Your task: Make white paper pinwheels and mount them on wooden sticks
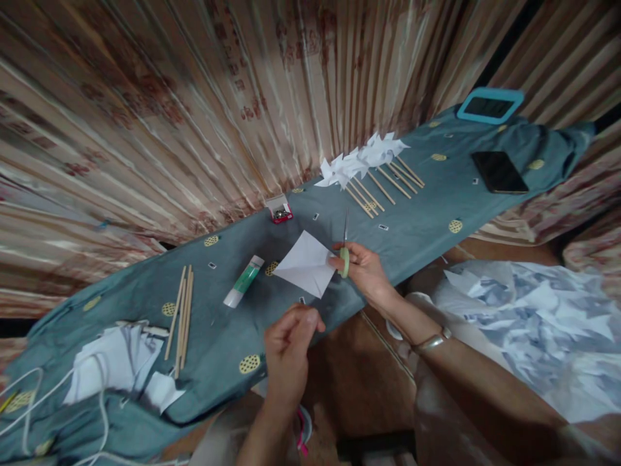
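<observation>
While our right hand (361, 266) gripped the green-handled scissors (345, 249) at the white paper square (306, 263) just left of it, our left hand (288, 343), pinched closed below, should have steadied the sheet flat.

Bare cloth (412, 220) lies open between pinwheels (361, 162) and paper square (308, 264).

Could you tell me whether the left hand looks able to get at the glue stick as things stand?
Probably yes: the left hand seems to hold nothing, and only bare cloth lies between it and the glue stick.
</observation>
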Motion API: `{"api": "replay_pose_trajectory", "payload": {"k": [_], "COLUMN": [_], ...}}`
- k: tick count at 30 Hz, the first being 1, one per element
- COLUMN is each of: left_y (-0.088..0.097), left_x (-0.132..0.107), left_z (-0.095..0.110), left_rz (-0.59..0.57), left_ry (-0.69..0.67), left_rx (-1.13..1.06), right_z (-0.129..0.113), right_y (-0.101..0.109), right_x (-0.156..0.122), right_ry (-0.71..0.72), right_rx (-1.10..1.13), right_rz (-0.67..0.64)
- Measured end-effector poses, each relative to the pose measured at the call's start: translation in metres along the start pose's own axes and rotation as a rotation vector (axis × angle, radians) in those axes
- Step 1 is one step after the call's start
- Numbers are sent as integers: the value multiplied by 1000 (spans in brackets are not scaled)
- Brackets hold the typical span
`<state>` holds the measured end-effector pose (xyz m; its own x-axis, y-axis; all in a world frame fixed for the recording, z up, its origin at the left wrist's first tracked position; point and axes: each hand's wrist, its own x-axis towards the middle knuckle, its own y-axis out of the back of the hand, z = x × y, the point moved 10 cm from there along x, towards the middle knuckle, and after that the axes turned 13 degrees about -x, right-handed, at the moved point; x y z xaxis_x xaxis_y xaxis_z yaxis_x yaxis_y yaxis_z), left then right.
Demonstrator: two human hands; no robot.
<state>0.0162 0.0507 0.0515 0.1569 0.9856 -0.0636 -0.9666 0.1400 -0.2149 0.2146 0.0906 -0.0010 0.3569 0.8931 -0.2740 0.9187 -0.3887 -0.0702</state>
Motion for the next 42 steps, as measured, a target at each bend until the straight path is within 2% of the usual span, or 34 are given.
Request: {"api": "replay_pose_trajectory", "payload": {"k": [3, 6, 8, 12, 16, 23, 28, 31, 35, 38, 42], "left_y": [-9, -17, -17, -1, 9, 21, 39, 49, 59, 60, 54], "left_x": [14, 26, 33, 45, 56, 59, 67, 72, 73, 73, 72], "left_z": [-46, -62, -61, -53, -47, -44, -32, -19, -8, -6, -10], "left_rz": [67, 124, 159, 283, 300, 379, 422, 416, 434, 417, 374], "left_ry": [221, 243, 195, 88, 27, 8, -49, -87, -97, -90, -79], "left_rx": [-247, -321, -308, -333, -350, -302, -322, -317, -292, -287, -288], "right_z": [-2, -2, -1, -1, 0, 2, 8, 11, 12, 11, 13], "right_y": [-4, -13, -21, -33, -41, -53, -59, -60, -64, -68, -68], "right_x": [-2, -5, -7, -9, -10, -13, -21, -31, -53, -72, -82], "right_ry": [2, -3, -3, 26, 48, 54, 18, -1, -15, 15, 37], "right_rx": [29, 42, 49, 41, 30, 26, -30, -104, -170, -272, -376], "right_rz": [-3, -14, -28, -47, -62, -83, -148, -241, -447, -607, -695]}}
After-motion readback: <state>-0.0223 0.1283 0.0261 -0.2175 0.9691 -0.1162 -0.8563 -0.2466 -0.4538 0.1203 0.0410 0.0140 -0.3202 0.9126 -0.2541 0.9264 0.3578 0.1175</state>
